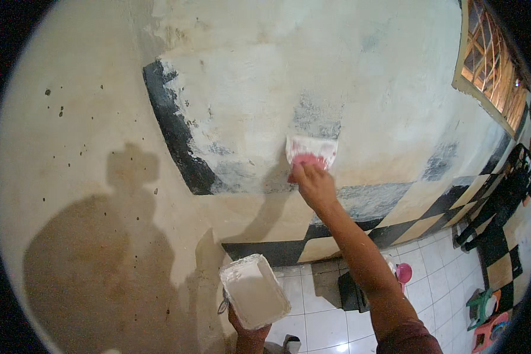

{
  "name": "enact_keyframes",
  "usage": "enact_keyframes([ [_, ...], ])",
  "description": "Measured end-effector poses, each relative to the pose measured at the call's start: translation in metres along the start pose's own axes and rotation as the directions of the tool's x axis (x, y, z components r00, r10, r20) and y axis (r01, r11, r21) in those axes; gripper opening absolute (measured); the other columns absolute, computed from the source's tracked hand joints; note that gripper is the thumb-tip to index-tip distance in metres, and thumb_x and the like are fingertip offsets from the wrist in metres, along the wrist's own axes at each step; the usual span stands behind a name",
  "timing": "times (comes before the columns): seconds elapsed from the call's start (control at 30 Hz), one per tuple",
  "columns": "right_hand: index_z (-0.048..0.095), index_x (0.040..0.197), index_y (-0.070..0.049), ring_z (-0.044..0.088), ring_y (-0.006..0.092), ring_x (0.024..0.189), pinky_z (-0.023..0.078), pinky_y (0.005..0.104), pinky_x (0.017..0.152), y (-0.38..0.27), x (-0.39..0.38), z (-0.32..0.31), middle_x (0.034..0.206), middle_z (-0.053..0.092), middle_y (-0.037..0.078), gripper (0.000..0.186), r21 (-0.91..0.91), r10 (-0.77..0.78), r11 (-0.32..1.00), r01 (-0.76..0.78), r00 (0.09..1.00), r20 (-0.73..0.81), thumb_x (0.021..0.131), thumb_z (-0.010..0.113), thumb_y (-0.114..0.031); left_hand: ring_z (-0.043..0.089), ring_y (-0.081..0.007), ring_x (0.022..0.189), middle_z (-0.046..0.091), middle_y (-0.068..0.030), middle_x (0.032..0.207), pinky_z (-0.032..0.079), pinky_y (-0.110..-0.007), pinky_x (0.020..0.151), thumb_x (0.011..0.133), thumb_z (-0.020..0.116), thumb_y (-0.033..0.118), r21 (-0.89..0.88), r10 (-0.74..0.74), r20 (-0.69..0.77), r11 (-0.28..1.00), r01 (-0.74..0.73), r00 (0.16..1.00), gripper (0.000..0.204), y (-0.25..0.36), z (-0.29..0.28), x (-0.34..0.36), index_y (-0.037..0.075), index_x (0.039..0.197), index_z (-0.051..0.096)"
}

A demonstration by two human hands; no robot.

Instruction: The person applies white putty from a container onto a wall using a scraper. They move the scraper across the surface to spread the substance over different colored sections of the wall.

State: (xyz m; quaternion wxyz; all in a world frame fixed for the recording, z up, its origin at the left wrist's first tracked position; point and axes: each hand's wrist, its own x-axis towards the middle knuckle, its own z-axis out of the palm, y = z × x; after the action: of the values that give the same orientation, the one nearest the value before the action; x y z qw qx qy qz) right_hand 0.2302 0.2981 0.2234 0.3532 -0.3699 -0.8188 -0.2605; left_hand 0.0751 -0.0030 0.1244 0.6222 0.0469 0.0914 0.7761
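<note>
The spreader [312, 148] is a wide, flat blade with a pinkish-red grip part; its face is coated in white filler, with streaks and specks of red showing through, and its top edge is nearly straight. It lies against the wall [248, 94], at the lower end of a grey, scuffed patch [317, 115] where dark paint shows through a thin pale coat. The right hand [314, 184] is closed around the red part, fingers bunched at the blade's lower side, the arm reaching up from the lower right.

The left hand [249, 328] grips the near end of a rectangular tub [236, 262], which hides part of the fingers. The tub's rim is crusted with uneven white smears, and the pale paste [256, 295] inside looks smooth and off-white. Below the spreader, black and cream checks [265, 252] run along the wall's foot, above white floor tiles [326, 329].
</note>
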Motion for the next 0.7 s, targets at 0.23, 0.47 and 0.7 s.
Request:
enact_keyframes([
  [0.23,0.053,0.126,-0.006,0.06,0.036,0.109,0.05,0.0499,0.097,-0.025,-0.148,0.082,0.116,0.061,0.017,0.048,0.23,-0.102,0.973,0.01,0.915,0.391,0.082,0.067,-0.019,0.053,-0.032,0.127,0.054,-0.009,0.139,0.042,-0.054,0.107,0.097,0.046,0.053,0.017,0.022,-0.068,1.0,-0.021,0.997,0.058,0.001,-0.029,-0.002,0.017,0.143,0.046],
  [0.47,0.058,0.115,-0.011,0.065,0.0319,0.101,0.057,0.0431,0.082,-0.009,-0.026,-0.046,0.115,0.061,0.012,0.039,0.229,0.04,0.972,-0.057,0.996,0.078,0.077,0.068,-0.014,0.05,-0.0328,0.13,0.05,-0.0078,0.144,0.038,-0.055,0.109,0.097,0.046,0.053,0.024,0.043,-0.076,0.999,-0.041,0.996,0.059,0.004,0.008,-0.006,0.019,0.145,0.044],
  [0.7,0.059,0.11,-0.012,0.067,0.0311,0.086,0.056,0.0428,0.07,0.025,0.09,-0.092,0.102,0.066,0.01,0.03,0.049,0.118,0.991,-0.123,0.989,0.094,0.08,0.065,-0.012,0.045,-0.0333,0.135,0.045,-0.0069,0.15,0.031,-0.059,0.113,0.091,0.057,0.053,-0.032,-0.016,-0.029,0.999,0.015,0.999,0.066,0.002,0.009,-0.006,0.02,0.146,0.042],
])
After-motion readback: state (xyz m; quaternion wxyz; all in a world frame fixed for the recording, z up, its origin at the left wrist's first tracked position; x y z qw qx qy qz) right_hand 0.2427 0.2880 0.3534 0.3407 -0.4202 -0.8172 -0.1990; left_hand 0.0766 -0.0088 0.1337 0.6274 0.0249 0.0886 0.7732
